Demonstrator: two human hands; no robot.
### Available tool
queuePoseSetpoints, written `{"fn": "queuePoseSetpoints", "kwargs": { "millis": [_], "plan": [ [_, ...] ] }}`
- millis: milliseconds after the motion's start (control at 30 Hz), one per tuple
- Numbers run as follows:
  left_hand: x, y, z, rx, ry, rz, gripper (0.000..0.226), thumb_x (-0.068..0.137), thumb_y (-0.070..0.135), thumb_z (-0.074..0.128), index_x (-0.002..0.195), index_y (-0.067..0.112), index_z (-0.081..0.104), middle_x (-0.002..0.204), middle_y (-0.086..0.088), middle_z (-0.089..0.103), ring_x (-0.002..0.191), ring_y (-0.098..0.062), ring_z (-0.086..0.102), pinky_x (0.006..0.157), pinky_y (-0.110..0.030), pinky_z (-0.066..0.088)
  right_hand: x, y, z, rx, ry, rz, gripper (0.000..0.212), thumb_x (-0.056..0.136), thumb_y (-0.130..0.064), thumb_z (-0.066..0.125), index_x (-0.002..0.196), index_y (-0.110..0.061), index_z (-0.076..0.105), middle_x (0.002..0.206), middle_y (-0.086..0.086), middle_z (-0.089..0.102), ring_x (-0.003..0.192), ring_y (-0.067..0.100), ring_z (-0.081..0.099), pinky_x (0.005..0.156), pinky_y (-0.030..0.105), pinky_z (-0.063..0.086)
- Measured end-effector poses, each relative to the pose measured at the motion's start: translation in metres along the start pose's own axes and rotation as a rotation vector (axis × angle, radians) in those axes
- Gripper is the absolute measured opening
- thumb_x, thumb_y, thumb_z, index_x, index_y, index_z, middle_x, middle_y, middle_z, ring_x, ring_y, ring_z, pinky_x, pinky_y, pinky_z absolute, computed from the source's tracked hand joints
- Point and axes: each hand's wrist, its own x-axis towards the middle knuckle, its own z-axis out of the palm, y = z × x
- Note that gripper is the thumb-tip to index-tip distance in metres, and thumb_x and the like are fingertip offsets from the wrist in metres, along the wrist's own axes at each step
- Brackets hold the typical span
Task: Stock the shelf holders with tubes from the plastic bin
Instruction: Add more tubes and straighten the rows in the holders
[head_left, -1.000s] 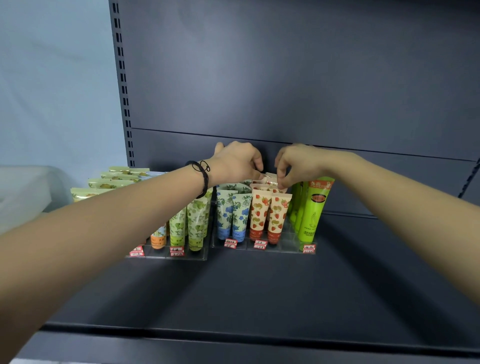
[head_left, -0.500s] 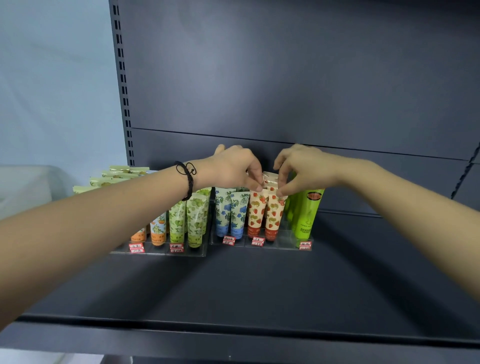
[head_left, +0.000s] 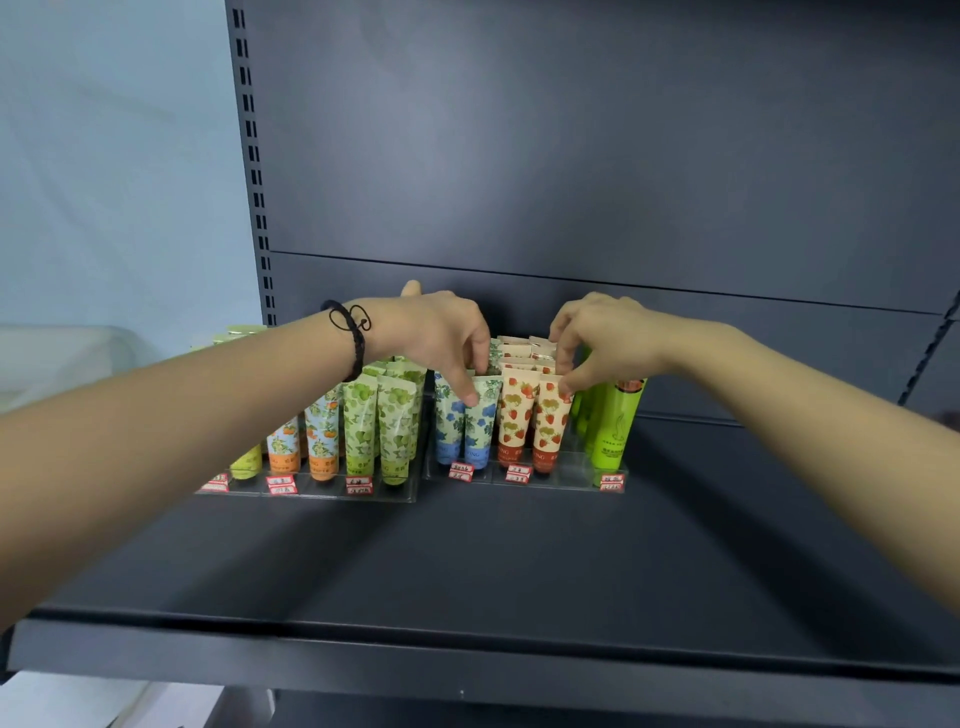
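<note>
Evidently stocking the holder (head_left: 566, 475) on the shelf (head_left: 467, 571): left hand (head_left: 441, 338) fingers pinch a blue tube (head_left: 480, 423), right hand (head_left: 602, 343) fingers a strawberry tube (head_left: 548, 423). Next likely: release gently, fetch more from the bin (head_left: 67, 358).

Matt dark metal shelf (head_left: 467, 561); clear glossy plastic holders (head_left: 566, 475); glossy printed tubes (head_left: 519, 415).

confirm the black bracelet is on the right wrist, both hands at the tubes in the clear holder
No: the head view shows the black bracelet on the left wrist. Left hand and right hand are at the tubes in the clear holder.
</note>
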Motion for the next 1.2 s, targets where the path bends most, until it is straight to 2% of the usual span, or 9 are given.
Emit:
{"fn": "queuePoseSetpoints", "kwargs": {
  "millis": [133, 333, 567, 1000, 1200],
  "plan": [
    [-0.002, -0.004, 0.006, -0.006, 0.038, 0.001, 0.036, 0.063, 0.047, 0.08, 0.092, 0.03, 0.068, 0.093, 0.016, 0.06, 0.101, -0.011, 0.046, 0.084, -0.037, 0.02, 0.001, -0.004, 0.0, 0.015, 0.041, 0.002, 0.022, 0.081, -0.044, 0.069, 0.094, -0.027, 0.074, 0.125, -0.007, 0.052, 0.122, 0.018, 0.038, 0.099, 0.042, 0.034],
    [-0.004, -0.003, 0.004, -0.008, 0.04, -0.001, 0.033, 0.064, 0.047, 0.08, 0.091, 0.03, 0.068, 0.091, 0.016, 0.062, 0.092, -0.009, 0.048, 0.085, -0.038, 0.02, 0.008, -0.028, 0.003, 0.2, 0.203, -0.046, 0.022, 0.082, -0.046, 0.067, 0.097, -0.031, 0.072, 0.131, -0.006, 0.048, 0.129, 0.017, 0.033, 0.106, 0.044, 0.029],
    [-0.004, -0.007, 0.003, 0.011, 0.071, -0.03, 0.023, 0.071, 0.044, 0.076, 0.085, 0.027, 0.07, 0.08, 0.017, 0.061, 0.089, -0.009, 0.048, 0.083, -0.037, 0.019, 0.022, -0.047, 0.02, 0.171, 0.165, -0.056, 0.021, 0.085, -0.044, 0.065, 0.095, -0.028, 0.074, 0.14, -0.004, 0.042, 0.133, 0.019, 0.026, 0.105, 0.043, 0.025],
    [-0.004, -0.013, -0.001, 0.042, 0.062, -0.015, 0.021, 0.07, 0.043, 0.077, 0.083, 0.027, 0.072, 0.091, 0.012, 0.069, 0.089, -0.008, 0.047, 0.083, -0.038, 0.02, 0.028, -0.045, 0.018, 0.129, 0.178, -0.072, 0.018, 0.083, -0.042, 0.07, 0.09, -0.027, 0.075, 0.137, -0.008, 0.045, 0.13, 0.018, 0.028, 0.101, 0.041, 0.024],
    [-0.004, -0.011, -0.001, -0.014, 0.041, -0.04, 0.021, 0.069, 0.045, 0.078, 0.079, 0.028, 0.07, 0.072, 0.019, 0.06, 0.086, -0.007, 0.048, 0.084, -0.039, 0.02, 0.026, -0.042, 0.017, 0.152, 0.176, -0.086, 0.014, 0.081, -0.042, 0.071, 0.087, -0.029, 0.074, 0.133, -0.007, 0.048, 0.127, 0.018, 0.032, 0.1, 0.041, 0.025]
  ]
}}
